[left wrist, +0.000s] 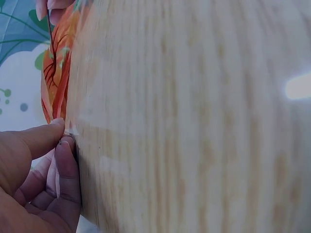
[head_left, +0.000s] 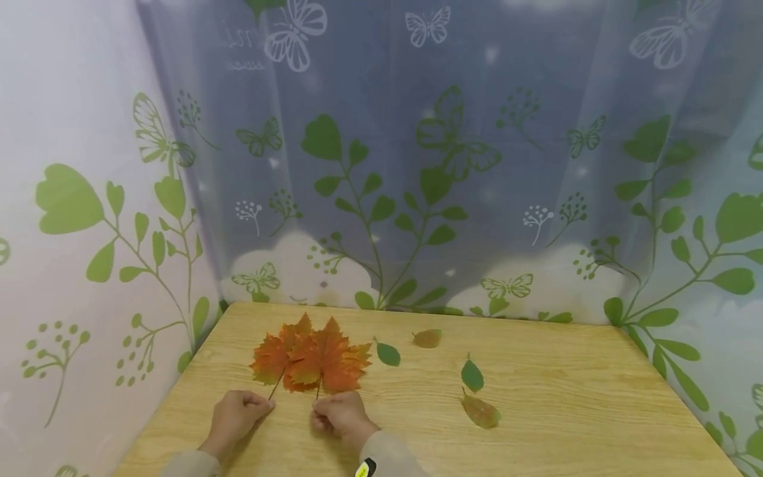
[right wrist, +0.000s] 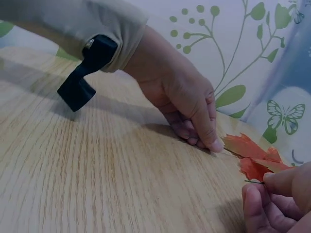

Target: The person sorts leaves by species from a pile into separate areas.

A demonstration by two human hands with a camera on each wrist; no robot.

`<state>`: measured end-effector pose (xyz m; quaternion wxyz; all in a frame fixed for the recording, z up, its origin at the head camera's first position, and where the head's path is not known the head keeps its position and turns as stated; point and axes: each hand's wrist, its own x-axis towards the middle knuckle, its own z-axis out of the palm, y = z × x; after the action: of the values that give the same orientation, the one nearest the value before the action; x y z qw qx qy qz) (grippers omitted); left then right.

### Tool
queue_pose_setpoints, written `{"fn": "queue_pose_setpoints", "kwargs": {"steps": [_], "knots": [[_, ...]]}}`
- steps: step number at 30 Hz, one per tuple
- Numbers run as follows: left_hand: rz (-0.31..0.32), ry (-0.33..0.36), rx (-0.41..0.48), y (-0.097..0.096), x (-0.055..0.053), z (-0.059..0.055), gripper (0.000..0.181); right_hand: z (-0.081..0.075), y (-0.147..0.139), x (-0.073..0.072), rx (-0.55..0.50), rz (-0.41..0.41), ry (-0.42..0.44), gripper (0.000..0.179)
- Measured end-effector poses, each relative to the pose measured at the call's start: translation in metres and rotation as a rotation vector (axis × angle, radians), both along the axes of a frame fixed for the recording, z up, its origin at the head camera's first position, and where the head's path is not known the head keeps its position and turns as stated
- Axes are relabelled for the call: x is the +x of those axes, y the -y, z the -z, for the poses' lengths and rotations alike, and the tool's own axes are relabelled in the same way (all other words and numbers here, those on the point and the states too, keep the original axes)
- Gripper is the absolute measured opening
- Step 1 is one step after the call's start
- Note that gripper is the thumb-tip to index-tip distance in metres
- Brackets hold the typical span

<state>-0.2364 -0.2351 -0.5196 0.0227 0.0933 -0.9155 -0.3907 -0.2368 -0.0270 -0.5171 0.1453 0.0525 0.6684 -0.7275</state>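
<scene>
Head view: left hand (head_left: 237,416) and right hand (head_left: 346,416), both closed, each pinch a thin stem (head_left: 318,386). This likely spares the overlapping orange leaves (head_left: 326,352) from creasing.

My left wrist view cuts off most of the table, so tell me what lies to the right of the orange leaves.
Observer: In the head view, two green leaves and two brownish leaves, all on the table.
Operator: Now tell me what is pinched on the left.
Observer: The left grip pinches a dark stem that runs up to the orange leaves.
Operator: Check further up that arm.
Observer: The right wrist view shows a black object at the cuff of the pale sleeve.
</scene>
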Motion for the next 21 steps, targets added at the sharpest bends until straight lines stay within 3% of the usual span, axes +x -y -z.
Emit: {"fn": "queue_pose_setpoints", "kwargs": {"steps": [9,18,21], "knots": [[0.010,-0.005,-0.003,0.000,0.001,-0.001,0.022,-0.003,0.007,0.006,0.065,0.018,-0.030,0.007],[0.009,0.012,-0.006,0.001,0.001,-0.002,0.021,0.004,0.019,0.000,0.230,0.089,-0.042,0.009],[0.009,0.022,0.000,0.001,0.001,-0.001,0.020,0.003,0.019,0.000,0.250,0.073,-0.043,0.010]]}}
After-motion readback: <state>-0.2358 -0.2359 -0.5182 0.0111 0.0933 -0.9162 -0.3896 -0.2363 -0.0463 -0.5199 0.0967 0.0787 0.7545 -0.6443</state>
